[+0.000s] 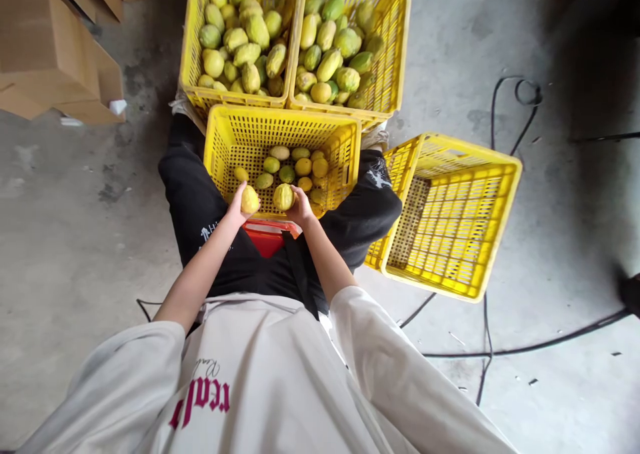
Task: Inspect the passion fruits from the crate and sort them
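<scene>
The left hand (239, 205) curls closed around a rounded yellow fruit (250, 199), the right hand (301, 209) around a ridged yellow fruit (283, 197), both above a yellow slotted plastic crate (229, 147). A loosened grip could bruise the yellow-green fruits (287, 174) beneath. Around lies grey concrete floor (100, 241); brown cardboard boxes (50, 47) stand leftward.

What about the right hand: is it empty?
No, the right hand holds a yellow fruit near the crate between the person's legs.
</scene>
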Demonstrator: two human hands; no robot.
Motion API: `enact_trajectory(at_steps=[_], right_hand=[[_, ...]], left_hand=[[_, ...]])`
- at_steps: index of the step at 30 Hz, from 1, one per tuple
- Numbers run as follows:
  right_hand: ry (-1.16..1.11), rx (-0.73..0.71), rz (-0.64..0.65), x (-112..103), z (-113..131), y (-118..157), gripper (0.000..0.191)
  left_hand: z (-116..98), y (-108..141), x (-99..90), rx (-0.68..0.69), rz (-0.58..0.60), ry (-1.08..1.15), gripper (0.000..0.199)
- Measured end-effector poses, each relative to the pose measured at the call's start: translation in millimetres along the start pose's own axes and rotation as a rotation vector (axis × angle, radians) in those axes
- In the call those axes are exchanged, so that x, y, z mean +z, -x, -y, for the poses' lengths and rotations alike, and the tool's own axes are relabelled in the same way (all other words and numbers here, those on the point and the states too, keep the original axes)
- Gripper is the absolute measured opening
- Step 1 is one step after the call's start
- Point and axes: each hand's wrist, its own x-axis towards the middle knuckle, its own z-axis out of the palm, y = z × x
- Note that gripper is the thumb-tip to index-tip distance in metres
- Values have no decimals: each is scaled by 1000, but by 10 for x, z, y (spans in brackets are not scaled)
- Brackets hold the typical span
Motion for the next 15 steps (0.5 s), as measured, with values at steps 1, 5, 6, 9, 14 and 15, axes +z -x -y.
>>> enact_trajectory(at_steps=[1, 5, 6, 9, 14, 15], right_hand=[[24, 9, 15, -5, 1, 1, 26], [39, 20, 18, 3, 2, 13, 30], [25, 13, -2, 13, 2, 16, 31], [-13, 2, -81, 43, -2, 19, 31], [-4, -10, -110, 11, -17, -30, 34], [5, -5, -111, -12, -18, -49, 35]], left_hand=[[7, -3, 4, 1, 2, -15, 39], [10, -13, 1, 18, -26, 22, 35], [3, -12, -2, 31, -46, 49, 35], [-16, -2, -8, 43, -79, 94, 34], [5, 4, -12, -46, 39, 40, 49], [11, -2, -15, -51, 43, 40, 51]])
